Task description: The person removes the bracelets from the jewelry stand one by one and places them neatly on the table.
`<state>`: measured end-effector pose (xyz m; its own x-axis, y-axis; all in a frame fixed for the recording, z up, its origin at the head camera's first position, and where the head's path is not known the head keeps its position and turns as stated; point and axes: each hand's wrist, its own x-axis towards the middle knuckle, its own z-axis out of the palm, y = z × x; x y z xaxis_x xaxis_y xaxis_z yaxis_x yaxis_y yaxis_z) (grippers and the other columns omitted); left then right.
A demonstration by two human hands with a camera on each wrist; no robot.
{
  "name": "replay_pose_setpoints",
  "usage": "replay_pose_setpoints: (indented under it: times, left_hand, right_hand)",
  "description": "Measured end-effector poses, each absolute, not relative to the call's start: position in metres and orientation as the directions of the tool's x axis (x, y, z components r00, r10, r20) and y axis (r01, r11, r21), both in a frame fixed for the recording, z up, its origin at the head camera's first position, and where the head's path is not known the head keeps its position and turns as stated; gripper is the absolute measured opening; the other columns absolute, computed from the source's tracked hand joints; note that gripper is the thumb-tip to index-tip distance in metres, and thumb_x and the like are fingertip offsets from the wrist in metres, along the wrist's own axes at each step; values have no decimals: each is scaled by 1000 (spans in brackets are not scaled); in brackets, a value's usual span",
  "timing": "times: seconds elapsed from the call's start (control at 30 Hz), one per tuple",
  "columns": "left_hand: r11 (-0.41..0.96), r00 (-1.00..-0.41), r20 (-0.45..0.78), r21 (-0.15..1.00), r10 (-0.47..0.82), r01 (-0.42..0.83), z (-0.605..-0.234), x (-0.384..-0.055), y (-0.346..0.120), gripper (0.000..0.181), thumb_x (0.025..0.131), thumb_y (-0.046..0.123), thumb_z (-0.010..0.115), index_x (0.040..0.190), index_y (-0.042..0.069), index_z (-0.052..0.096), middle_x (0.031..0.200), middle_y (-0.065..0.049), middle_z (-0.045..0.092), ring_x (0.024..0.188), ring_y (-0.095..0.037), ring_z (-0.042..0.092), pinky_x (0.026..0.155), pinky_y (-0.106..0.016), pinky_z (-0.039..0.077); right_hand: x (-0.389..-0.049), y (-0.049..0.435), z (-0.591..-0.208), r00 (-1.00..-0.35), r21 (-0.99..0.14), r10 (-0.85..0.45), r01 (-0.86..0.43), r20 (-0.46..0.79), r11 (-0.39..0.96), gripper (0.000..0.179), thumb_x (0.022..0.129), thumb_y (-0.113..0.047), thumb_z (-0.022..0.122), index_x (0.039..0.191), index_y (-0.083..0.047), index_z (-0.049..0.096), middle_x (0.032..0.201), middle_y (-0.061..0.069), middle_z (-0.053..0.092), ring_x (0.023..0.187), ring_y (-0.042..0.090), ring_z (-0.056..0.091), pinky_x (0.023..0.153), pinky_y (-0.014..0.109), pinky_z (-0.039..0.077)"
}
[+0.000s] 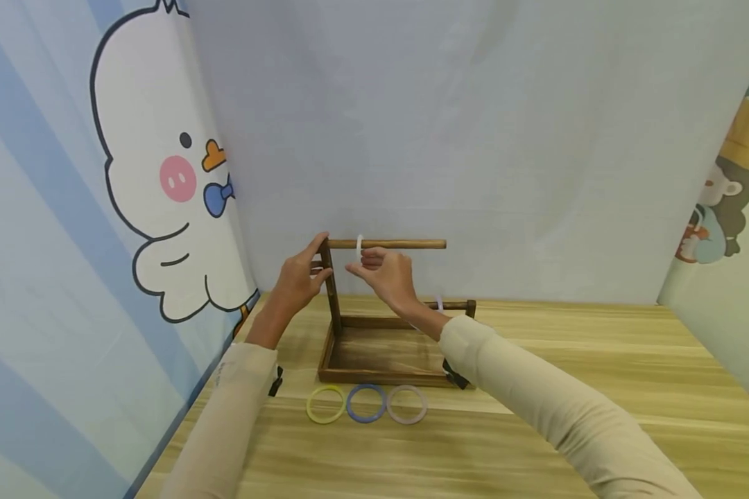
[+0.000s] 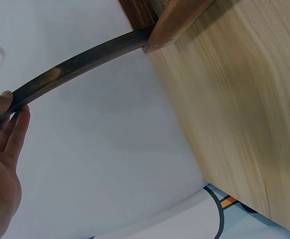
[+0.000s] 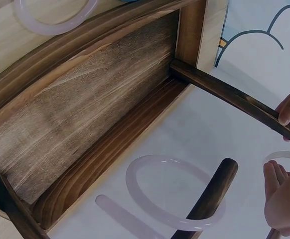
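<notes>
A dark wooden stand [image 1: 333, 298] has a tray base, a tall left post and a rod [image 1: 418, 244] reaching right from the post's top. My left hand [image 1: 296, 277] grips that post near its top, thumb and fingers on either side in the left wrist view. Around the upper rod, close to the post, is a white ring [image 1: 358, 242], which my right hand [image 1: 390, 277] pinches at its lower part. A pale lavender ring [image 3: 135, 179] hangs on the shorter, lower rod [image 3: 215, 191]; in the head view my right forearm partly covers that area.
On the table in front of the tray [image 1: 381, 380], a yellow ring [image 1: 311, 405], a blue ring [image 1: 366, 419] and a pale pink ring [image 1: 407, 421] lie in a row. A grey curtain [image 1: 505, 152] stands behind the table, with printed cloth at both sides.
</notes>
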<state>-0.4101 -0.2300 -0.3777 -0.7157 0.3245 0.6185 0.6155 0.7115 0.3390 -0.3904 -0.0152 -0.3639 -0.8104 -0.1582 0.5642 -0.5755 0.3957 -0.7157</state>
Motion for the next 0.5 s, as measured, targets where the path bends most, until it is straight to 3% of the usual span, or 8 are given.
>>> replay_pose_setpoints:
  times: [0.3, 0.5]
  left_hand:
    - [715, -711, 622, 330, 327, 617, -377, -411, -228, 78, 94, -3, 75, 160, 3, 34, 134, -30, 62, 103, -40, 74, 87, -43, 66]
    - [712, -714, 622, 339, 321, 615, -378, -411, -229, 77, 93, -4, 75, 160, 3, 36, 134, -29, 63, 103, -40, 74, 87, -42, 65]
  right_hand:
    - [-393, -15, -362, -826, -728, -143, -552, 546, 406, 32, 99, -18, 75, 120, 6, 73, 110, 19, 77, 102, 28, 76, 85, 38, 66]
    - [-395, -12, -363, -832, -735, -120, -538, 541, 413, 27, 101, -16, 71, 118, 5, 74, 104, 17, 78, 97, 26, 78, 77, 34, 67]
